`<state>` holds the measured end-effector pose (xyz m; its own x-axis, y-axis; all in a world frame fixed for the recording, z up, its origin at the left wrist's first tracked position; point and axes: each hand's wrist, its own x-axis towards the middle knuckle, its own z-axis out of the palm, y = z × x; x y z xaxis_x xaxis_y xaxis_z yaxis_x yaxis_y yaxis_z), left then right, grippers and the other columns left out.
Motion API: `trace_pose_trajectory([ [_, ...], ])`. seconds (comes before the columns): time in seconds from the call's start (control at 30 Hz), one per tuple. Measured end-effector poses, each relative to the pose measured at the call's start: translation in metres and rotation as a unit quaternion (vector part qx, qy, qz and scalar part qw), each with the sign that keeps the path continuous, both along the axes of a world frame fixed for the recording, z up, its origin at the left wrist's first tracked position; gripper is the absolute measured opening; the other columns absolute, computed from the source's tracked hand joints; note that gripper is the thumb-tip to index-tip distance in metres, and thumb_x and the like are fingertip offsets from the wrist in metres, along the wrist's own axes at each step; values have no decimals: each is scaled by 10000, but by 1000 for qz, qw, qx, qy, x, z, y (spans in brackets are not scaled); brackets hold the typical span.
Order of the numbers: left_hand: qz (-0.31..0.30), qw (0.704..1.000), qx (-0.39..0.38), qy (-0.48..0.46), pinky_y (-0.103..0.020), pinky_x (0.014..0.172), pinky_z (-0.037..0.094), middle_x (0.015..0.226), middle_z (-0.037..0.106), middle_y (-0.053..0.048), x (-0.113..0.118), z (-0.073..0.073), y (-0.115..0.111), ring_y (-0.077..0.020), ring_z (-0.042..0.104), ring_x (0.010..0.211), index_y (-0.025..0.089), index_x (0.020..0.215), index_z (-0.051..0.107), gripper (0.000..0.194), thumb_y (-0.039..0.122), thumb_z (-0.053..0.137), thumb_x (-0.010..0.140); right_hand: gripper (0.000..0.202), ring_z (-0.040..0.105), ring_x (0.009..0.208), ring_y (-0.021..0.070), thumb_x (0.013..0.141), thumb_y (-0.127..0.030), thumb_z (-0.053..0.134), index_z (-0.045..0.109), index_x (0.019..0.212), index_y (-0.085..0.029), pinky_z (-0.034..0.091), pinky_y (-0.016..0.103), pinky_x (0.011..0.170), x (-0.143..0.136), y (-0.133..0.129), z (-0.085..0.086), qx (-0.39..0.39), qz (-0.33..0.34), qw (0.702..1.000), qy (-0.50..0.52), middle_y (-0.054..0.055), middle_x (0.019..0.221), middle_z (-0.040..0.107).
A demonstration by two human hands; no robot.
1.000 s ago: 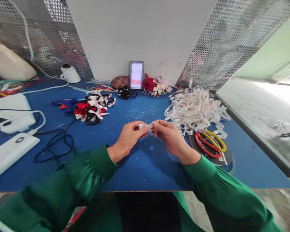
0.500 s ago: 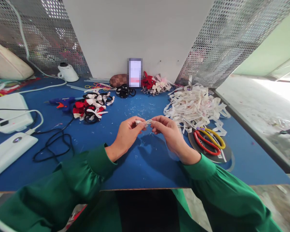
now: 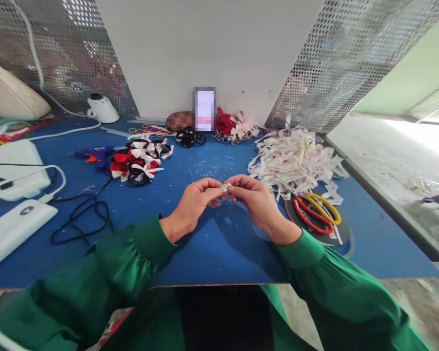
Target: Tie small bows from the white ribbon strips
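Observation:
Between my fingertips is a short piece of white ribbon (image 3: pixel 225 187), bunched small and partly covered by the thumbs. My left hand (image 3: pixel 195 202) pinches it from the left side. From the right, my right hand (image 3: pixel 256 202) grips it between thumb and forefinger, so the two hands almost touch above the blue table (image 3: pixel 215 263). A loose heap of white printed ribbons (image 3: pixel 296 156) lies beyond my right hand. Closer to that wrist, scissors (image 3: pixel 316 212) with red and yellow handles rest on a dark round spool (image 3: pixel 307 229).
Finished-looking red and white bows on black hair ties (image 3: pixel 141 161) sit at left, beside a blue glue gun (image 3: pixel 95 155). A phone (image 3: pixel 205 109) leans on the back panel near more bows (image 3: pixel 237 126). White power banks (image 3: pixel 22 229) and a black cable (image 3: pixel 80 219) occupy the left side.
The fingertips have come closer together, and the ribbon between them looks shorter and more folded. My left hand has shifted slightly right.

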<state>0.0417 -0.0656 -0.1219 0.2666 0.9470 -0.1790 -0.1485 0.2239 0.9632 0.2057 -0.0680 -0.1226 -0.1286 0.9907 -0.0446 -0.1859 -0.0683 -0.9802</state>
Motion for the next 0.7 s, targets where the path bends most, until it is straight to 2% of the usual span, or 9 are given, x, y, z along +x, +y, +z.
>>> trace_pose_trajectory([
  [0.23,11,1000,-12,-5,-283,702,496,830,723,-32,-1,0,2,-171,670,797,191,834,734,196,372,747,760,126,582,639,114,740,-270,755,703,828,-197,443,264,626,-1,1,-4,54,-24,996,-62,-17,720,672],
  [0.33,22,999,23,19,-276,700,486,771,723,-27,-1,-2,3,-161,662,761,186,815,742,173,334,771,731,133,602,663,137,778,-301,731,688,845,-195,450,283,633,0,0,-5,78,-18,992,-97,-4,725,678],
  [0.43,38,991,98,82,-296,708,498,737,735,-33,-2,-4,3,-171,667,724,183,797,751,141,319,728,768,124,595,651,139,804,-308,701,690,836,-188,448,286,622,0,-1,-5,102,-27,984,-143,6,726,683],
  [0.5,51,970,170,164,-302,698,497,747,747,-38,-3,-5,2,-176,667,708,189,795,762,146,310,682,807,118,589,629,135,817,-302,680,697,828,-186,444,281,608,-1,-1,-3,115,-38,977,-176,2,706,678],
  [0.6,78,917,271,281,-295,684,480,773,761,-30,-5,-5,1,-172,663,694,206,800,767,154,291,645,839,127,590,610,135,840,-293,646,710,824,-184,442,274,596,-2,-3,-2,128,-45,967,-217,-4,667,665],
  [0.7,91,885,314,331,-287,674,468,760,757,-21,-5,-5,-1,-166,658,675,216,788,755,154,283,630,850,150,597,607,141,854,-282,617,730,844,-185,439,272,587,-2,-4,-1,136,-52,957,-251,-1,654,670],
])
